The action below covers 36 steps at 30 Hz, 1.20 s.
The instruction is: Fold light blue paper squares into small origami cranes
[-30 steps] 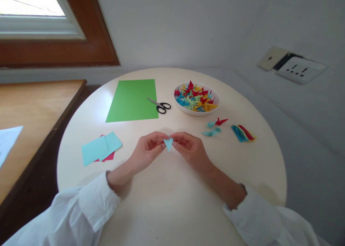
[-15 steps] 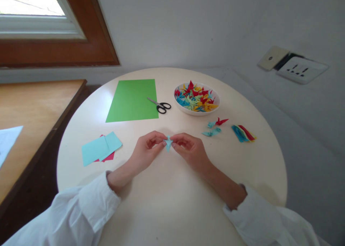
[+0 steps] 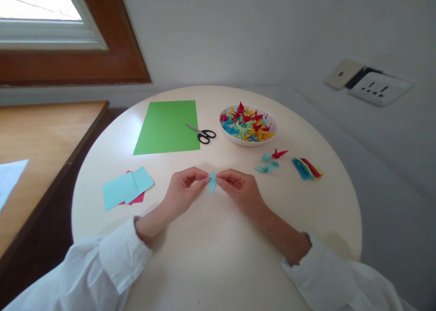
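Between my two hands is a small light-blue folded paper, its pointed end hanging down toward me. My left hand pinches its left edge between thumb and fingers. On the opposite edge my right hand pinches in the same way. To the right lie a red paper crane and light-blue folded pieces. Left of my hands rest light-blue paper squares on top of red paper.
A white bowl full of colourful paper cranes stands at the back. Black-handled scissors partly overlap a green sheet. Folded coloured strips lie right on the round table. A wooden desk stands left.
The light-blue folded paper's side points, visible before, have folded in or turned; it now appears as a narrower downward point. Both hands stay nearly in place, still pinching it.
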Tool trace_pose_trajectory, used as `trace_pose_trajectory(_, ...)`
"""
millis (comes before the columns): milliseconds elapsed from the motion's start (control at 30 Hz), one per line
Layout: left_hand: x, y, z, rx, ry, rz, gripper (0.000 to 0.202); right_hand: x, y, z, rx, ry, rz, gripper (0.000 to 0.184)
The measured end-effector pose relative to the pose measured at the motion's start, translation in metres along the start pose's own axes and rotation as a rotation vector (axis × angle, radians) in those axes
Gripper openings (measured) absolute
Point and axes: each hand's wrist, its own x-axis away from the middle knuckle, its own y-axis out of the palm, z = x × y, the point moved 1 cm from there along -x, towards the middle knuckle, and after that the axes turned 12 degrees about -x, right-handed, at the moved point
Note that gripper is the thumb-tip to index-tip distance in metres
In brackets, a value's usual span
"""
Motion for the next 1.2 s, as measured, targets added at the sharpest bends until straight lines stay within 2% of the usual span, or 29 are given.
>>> trace_pose_trajectory(233, -0.0002, 0.0012, 0.0014, 0.074, -0.012, 0.013, 0.020, -0.0001, 0.0004, 0.0020, 0.012, -0.008, 0.049, 0.011)
trace_pose_trajectory(533, 0.0013, 0.0024, -0.0006, 0.178, -0.007, -0.046, 0.020, 0.0000, 0.0013, 0.0044, -0.073, -0.009, 0.087, 0.009)
trace_pose_trajectory(767, 0.0021, 0.0005, -0.0012, 0.082, 0.097, -0.037, 0.011, 0.0007, 0.0019, 0.0023, -0.056, -0.056, 0.044, 0.004)
trace_pose_trajectory(900, 0.0011, 0.0000, -0.0031, 0.075, 0.039, -0.068, 0.014, 0.0007, 0.0018, 0.0026, -0.087, -0.018, 0.024, 0.007)
trace_pose_trajectory(1200, 0.0001, -0.0022, -0.0028, 0.139, -0.041, -0.047, 0.019, 0.0007, 0.0000, 0.0012, -0.139, -0.002, -0.001, 0.015)
